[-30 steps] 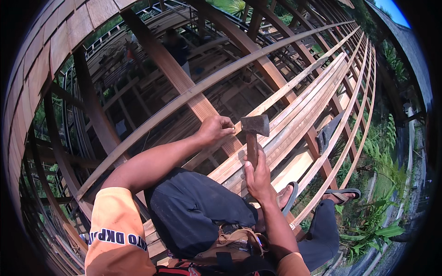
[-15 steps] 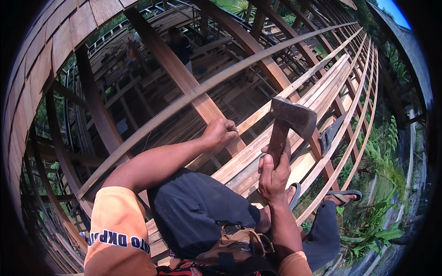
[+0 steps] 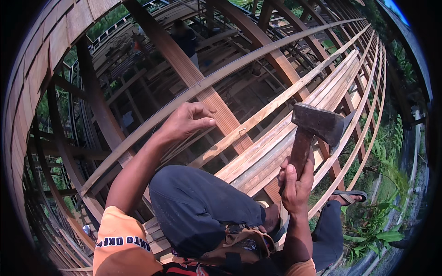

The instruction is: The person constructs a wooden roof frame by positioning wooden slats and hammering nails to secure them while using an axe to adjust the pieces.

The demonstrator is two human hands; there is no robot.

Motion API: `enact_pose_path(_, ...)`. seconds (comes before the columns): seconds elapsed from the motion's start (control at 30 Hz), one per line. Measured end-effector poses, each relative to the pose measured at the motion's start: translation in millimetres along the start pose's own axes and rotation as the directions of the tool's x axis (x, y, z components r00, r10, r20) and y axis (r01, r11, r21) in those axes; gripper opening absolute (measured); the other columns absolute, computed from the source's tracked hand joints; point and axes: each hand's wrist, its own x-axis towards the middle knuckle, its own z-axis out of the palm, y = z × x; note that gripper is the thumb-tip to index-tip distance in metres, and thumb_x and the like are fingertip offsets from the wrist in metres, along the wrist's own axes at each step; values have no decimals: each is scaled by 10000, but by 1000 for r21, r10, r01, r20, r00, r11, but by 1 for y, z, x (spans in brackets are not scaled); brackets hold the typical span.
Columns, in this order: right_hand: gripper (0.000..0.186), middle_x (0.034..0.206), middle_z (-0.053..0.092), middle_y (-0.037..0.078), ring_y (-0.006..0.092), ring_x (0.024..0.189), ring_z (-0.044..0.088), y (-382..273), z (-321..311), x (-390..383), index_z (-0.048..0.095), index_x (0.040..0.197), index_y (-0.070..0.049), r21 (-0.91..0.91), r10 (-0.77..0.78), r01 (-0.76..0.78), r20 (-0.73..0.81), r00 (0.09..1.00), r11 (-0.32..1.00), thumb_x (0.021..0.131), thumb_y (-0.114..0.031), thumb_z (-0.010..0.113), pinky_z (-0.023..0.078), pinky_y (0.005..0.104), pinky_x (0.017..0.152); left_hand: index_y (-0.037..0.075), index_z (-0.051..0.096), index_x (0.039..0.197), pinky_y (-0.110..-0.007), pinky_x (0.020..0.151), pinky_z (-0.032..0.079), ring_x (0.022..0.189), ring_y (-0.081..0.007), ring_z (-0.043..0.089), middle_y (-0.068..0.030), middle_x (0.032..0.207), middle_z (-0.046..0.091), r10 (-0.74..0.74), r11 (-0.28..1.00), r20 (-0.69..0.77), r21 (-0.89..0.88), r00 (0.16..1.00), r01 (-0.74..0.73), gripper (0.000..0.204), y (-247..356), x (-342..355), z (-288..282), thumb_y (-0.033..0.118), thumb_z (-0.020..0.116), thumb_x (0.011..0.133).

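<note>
My right hand [image 3: 297, 184] is wrapped round the dark handle of a hatchet [image 3: 317, 124], its head raised above the stacked boards. The hatchet's heavy head has a blunt end to the left and a broad blade to the right. Over the gap between two battens, my left hand [image 3: 191, 122] hovers with loosely curled fingers; its thumb stands apart from the forefinger and nothing shows between them. Near it, a light wooden batten [image 3: 271, 112] crosses a reddish rafter [image 3: 221, 112]. Something small, like a nail, sits on the batten at that crossing.
Several long boards [image 3: 322, 92] lie along the battens in front of me. Wooden shingles [image 3: 69, 32] cover the roof at the upper left. Below the open frame, a person [image 3: 185, 41] stands among timber. Plants [image 3: 377, 234] grow beneath the right edge.
My left hand has lifted off the batten crossing and drawn back to the left, its pinch loosened. The hatchet, still in my right hand, appears farther right and slightly lower.
</note>
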Motion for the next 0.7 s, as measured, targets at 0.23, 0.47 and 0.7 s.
enact_pose_path(0.23,546,915,539,70,94,603,507,61,-24,-40,245,1464,-27,167,184,-174,-48,982,971,1029,-199,527,448,235,501,-11,694,1052,-345,827,503,914,-199,662,-118,945,704,-382,911,26,-157,924,381,453,-75,-149,4,424,590,983)
enact_pose_path(0.47,558,942,579,53,92,653,546,68,4,-31,258,1496,-43,-97,215,-205,107,971,974,1021,-165,525,463,221,530,-10,654,1079,-381,829,519,922,-282,686,-165,946,705,-443,882,194,267,875,388,392,-79,-139,42,360,605,958)
enact_pose_path(0.7,526,955,670,144,201,760,653,46,34,-8,320,1469,46,-271,73,-30,151,986,962,1015,-133,517,529,339,698,-23,623,1165,-381,870,506,1007,-283,663,-180,1029,689,-511,799,113,426,852,423,376,-62,-140,48,296,596,967)
